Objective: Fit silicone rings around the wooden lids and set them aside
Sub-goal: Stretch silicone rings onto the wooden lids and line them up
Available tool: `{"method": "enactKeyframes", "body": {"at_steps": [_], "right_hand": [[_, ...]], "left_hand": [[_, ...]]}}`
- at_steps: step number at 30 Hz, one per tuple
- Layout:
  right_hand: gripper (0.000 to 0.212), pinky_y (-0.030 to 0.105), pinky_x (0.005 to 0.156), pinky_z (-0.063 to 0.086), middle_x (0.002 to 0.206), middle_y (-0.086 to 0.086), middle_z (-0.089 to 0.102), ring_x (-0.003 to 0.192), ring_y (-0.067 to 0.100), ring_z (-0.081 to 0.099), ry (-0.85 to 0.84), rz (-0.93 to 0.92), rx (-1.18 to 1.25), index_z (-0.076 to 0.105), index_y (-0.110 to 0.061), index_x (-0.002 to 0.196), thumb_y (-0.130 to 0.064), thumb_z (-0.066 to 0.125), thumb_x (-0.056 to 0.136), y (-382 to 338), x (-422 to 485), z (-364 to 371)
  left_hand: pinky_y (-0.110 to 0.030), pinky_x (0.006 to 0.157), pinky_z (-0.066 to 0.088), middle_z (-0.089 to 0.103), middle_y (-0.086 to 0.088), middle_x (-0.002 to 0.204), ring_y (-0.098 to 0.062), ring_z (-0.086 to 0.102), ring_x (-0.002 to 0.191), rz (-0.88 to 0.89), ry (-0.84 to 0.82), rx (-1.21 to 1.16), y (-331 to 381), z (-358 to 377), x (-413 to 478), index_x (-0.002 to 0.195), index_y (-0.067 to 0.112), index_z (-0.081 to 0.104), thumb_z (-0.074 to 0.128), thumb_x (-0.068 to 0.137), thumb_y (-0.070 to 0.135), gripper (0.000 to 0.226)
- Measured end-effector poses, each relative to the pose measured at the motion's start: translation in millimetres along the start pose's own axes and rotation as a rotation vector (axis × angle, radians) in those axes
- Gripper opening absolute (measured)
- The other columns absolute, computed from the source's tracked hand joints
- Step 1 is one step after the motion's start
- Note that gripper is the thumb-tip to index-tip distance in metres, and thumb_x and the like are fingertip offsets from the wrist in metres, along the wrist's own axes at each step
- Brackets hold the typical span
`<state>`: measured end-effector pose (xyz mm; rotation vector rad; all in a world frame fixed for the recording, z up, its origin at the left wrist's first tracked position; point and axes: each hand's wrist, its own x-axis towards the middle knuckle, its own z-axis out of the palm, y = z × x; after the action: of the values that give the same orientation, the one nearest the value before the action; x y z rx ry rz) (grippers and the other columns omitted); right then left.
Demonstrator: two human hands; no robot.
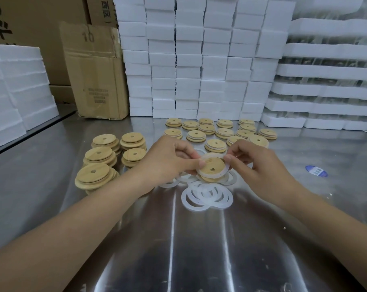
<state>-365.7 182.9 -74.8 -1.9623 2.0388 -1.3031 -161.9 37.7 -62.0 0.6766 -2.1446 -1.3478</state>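
A round wooden lid [212, 166] with a small centre hole is held tilted above the steel table. My left hand [174, 159] grips its left edge, thumb on top. My right hand [249, 163] pinches a white silicone ring [215, 155] that lies around the lid's raised step. A heap of loose silicone rings [206, 196] lies on the table just below the hands. Stacks of bare wooden lids [100, 163] stand to the left. Several lids with rings fitted [220, 131] are spread out behind the hands.
The steel table [178, 239] reaches to the near edge. White foam blocks [195, 60] form a wall at the back, more foam [14, 91] at left. A cardboard box [96, 70] leans at back left. A blue sticker [316, 171] lies at right.
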Motion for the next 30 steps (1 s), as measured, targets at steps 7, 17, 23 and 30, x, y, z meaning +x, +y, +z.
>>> {"method": "enactKeyframes", "body": {"at_steps": [7, 17, 23, 30], "right_hand": [[0.011, 0.033, 0.082, 0.055, 0.086, -0.01, 0.074, 0.088, 0.01, 0.069, -0.004, 0.027, 0.013, 0.067, -0.023, 0.092, -0.025, 0.064, 0.103, -1.1, -0.2, -0.1], [0.014, 0.031, 0.08, 0.055, 0.085, -0.01, 0.073, 0.086, 0.011, 0.069, -0.008, 0.036, 0.015, 0.067, -0.025, 0.091, -0.023, 0.062, 0.104, -1.7, -0.1, 0.8], [0.014, 0.026, 0.078, 0.053, 0.086, -0.009, 0.073, 0.086, 0.01, 0.068, -0.017, 0.034, 0.03, 0.067, -0.024, 0.091, -0.022, 0.063, 0.104, -2.2, -0.5, 0.9], [0.012, 0.026, 0.079, 0.053, 0.088, -0.011, 0.072, 0.088, 0.01, 0.068, -0.034, 0.009, 0.039, 0.067, -0.027, 0.091, -0.026, 0.064, 0.103, 2.2, 0.4, 0.6]], "left_hand": [[-0.011, 0.059, 0.052, 0.083, -0.007, 0.083, -0.017, 0.082, 0.081, -0.047, 0.002, -0.04, 3.6, -0.1, -1.6, 0.09, 0.01, 0.084, 0.093, 0.082, 0.021, 0.016], [-0.017, 0.065, 0.055, 0.084, -0.004, 0.086, -0.016, 0.082, 0.084, -0.086, -0.01, -0.039, 5.3, -1.9, -3.0, 0.09, 0.015, 0.084, 0.092, 0.083, 0.028, 0.016], [-0.014, 0.063, 0.056, 0.084, -0.006, 0.087, -0.016, 0.082, 0.083, -0.095, -0.016, -0.057, 4.4, -2.6, -2.3, 0.092, 0.01, 0.084, 0.092, 0.083, 0.025, 0.019], [-0.017, 0.073, 0.06, 0.084, -0.008, 0.088, -0.017, 0.082, 0.086, -0.074, -0.052, -0.048, -0.3, -7.7, 0.3, 0.091, 0.013, 0.086, 0.094, 0.08, 0.025, 0.019]]}}
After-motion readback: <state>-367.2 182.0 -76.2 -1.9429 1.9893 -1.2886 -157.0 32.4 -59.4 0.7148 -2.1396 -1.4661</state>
